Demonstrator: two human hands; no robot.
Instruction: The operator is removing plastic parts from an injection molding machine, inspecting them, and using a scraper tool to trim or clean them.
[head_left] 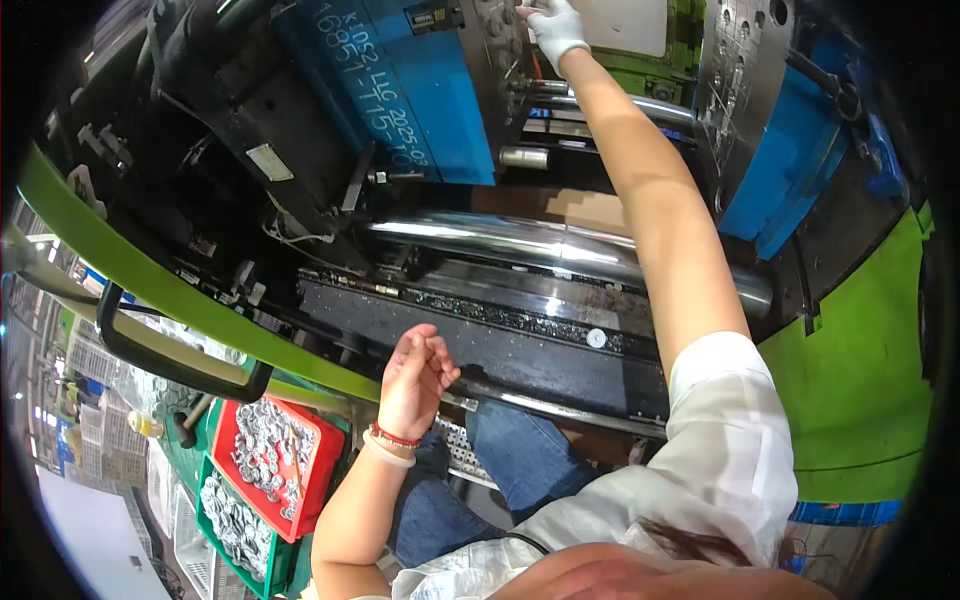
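Observation:
My right hand, in a white glove, reaches far forward to the inner face of the left metal mould half. Its fingers are drawn together at the mould face, near the picture's top edge; what they grip is too small to make out. My left hand is bare, with red and white bands at the wrist. It hangs in front of the machine's black lower ledge, fingers loosely curled but apart, nothing visible in them. Facing the left mould half, the right mould half shows rows of cavities.
Polished steel tie bars cross the machine below my right arm. A small round pale part lies on the ledge. At lower left, a red tray and a green tray hold many grey parts. A green door frame with black handle curves alongside.

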